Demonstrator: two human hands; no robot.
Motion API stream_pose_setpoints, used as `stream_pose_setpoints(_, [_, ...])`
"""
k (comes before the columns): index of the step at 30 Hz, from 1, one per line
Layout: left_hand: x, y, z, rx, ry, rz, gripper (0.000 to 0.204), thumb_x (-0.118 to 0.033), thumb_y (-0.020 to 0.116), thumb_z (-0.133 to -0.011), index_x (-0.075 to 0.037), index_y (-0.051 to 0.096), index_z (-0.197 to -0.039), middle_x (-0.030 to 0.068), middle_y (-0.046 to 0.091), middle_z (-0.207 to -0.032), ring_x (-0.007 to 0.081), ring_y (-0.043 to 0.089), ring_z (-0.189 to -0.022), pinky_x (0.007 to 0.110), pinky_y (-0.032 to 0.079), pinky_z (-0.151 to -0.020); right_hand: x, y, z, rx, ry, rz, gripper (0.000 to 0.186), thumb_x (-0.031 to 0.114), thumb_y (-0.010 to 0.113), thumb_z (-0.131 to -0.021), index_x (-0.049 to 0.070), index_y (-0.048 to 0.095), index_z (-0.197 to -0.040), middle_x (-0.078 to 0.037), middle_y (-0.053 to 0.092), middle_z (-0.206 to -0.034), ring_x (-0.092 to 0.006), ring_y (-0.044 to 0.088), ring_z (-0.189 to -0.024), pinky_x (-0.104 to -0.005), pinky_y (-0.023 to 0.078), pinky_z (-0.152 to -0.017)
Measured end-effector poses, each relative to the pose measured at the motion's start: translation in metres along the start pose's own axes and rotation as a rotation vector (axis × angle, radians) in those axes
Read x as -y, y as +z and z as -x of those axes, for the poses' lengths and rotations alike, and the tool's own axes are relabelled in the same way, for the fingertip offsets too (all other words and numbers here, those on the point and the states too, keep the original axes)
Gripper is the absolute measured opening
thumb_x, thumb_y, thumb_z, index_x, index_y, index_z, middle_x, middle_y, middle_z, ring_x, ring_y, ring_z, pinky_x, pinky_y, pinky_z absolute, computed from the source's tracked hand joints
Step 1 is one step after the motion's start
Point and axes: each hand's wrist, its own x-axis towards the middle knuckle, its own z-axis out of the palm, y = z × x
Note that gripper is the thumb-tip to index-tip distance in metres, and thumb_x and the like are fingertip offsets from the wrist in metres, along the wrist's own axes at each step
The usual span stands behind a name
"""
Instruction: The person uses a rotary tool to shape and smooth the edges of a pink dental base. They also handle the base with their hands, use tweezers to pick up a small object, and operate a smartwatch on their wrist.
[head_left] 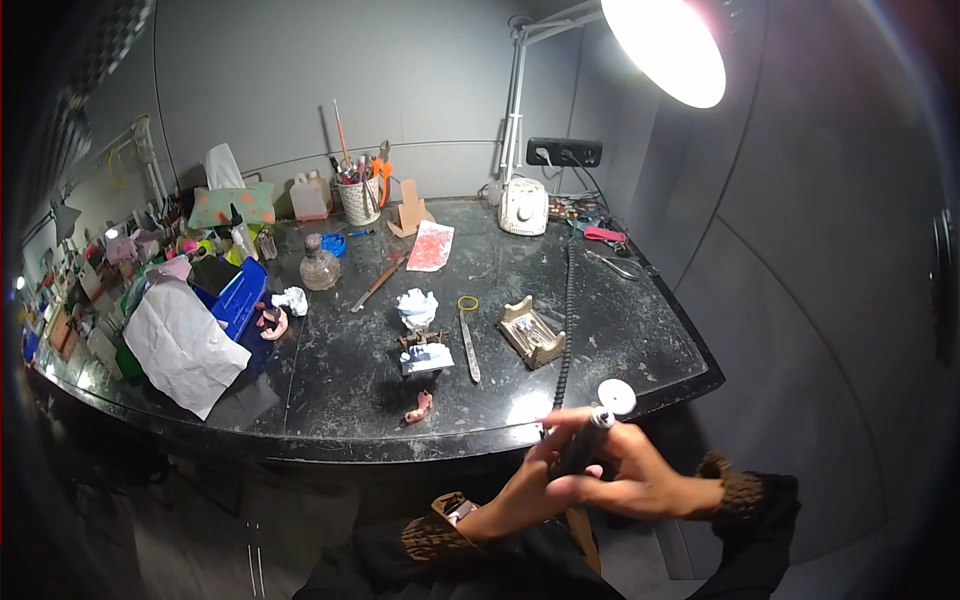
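Low at the desk's front right, my right hand [640,480] is closed round a dark cylindrical handpiece [583,447] with a silver end. My left hand [520,485] is closed on it too, from the lower left. A black coiled cord [566,340] runs toward it across the desk. A white disc [617,397] is just beyond the silver end; I cannot tell whether they touch. Left of my hands are a pink denture-like piece [418,408], a metal holder with white plaster [426,358] and a metal spatula [470,350]. A small tray of bits [530,332] sits farther back.
The black desk [650,330] holds crumpled paper [415,308], a blue box [240,295], a white sheet [180,340], a glass bottle [320,270], a tool cup [360,200], pliers [610,265] and a white control unit [523,208]. A lamp [660,45] hangs above; grey walls stand behind.
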Motion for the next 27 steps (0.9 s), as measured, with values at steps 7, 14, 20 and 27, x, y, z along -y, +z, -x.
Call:
stream_pose_setpoints(7, [-0.042, -0.012, -0.027, 0.316, 0.047, -0.499, 0.017, -0.007, 0.066, -0.066, 0.003, 0.056, -0.076, 0.0192, 0.057, -0.063, 0.0356, 0.06, -0.059, 0.037, 0.045, -0.052, -0.018, -0.014, -0.006, 0.047, -0.109, -0.137, 0.041, 0.003, 0.059, -0.079, 0.005, 0.03, -0.05, -0.01, 0.046, -0.048, -0.0178, 0.047, -0.044, -0.0302, 0.037, -0.047])
stream_pose_setpoints(14, [-0.081, -0.017, -0.059, 0.824, -0.039, -0.584, 0.025, -0.013, 0.068, -0.066, 0.004, 0.057, -0.081, 0.0173, 0.061, -0.075, 0.0308, 0.062, -0.073, 0.039, 0.047, -0.063, -0.005, -0.017, -0.017, 0.386, -0.534, -0.091, 0.042, -0.005, 0.063, -0.073, 0.007, 0.035, -0.044, -0.005, 0.041, -0.043, -0.0195, 0.041, -0.035, -0.0297, 0.032, -0.043])
stream_pose_setpoints(20, [-0.096, -0.029, -0.113, 0.402, 1.154, -1.828, 0.015, -0.016, 0.059, -0.075, -0.009, 0.06, -0.087, 0.0034, 0.052, -0.091, 0.0184, 0.055, -0.098, 0.047, 0.036, -0.105, -0.003, -0.024, -0.013, 0.21, -0.662, 0.066, 0.049, 0.001, 0.069, -0.076, 0.01, 0.032, -0.045, -0.001, 0.037, -0.041, -0.0155, 0.038, -0.032, -0.0283, 0.023, -0.037])
stream_pose_setpoints(27, [-0.13, -0.032, -0.148, 0.397, 1.679, -2.222, 0.01, -0.019, 0.06, -0.073, -0.01, 0.062, -0.073, -0.0014, 0.055, -0.081, 0.0156, 0.058, -0.087, 0.042, 0.038, -0.104, -0.011, -0.022, -0.01, 0.096, -0.527, 0.18, 0.054, 0.005, 0.071, -0.076, 0.012, 0.027, -0.045, 0.0, 0.033, -0.039, -0.0139, 0.033, -0.03, -0.0272, 0.022, -0.037])
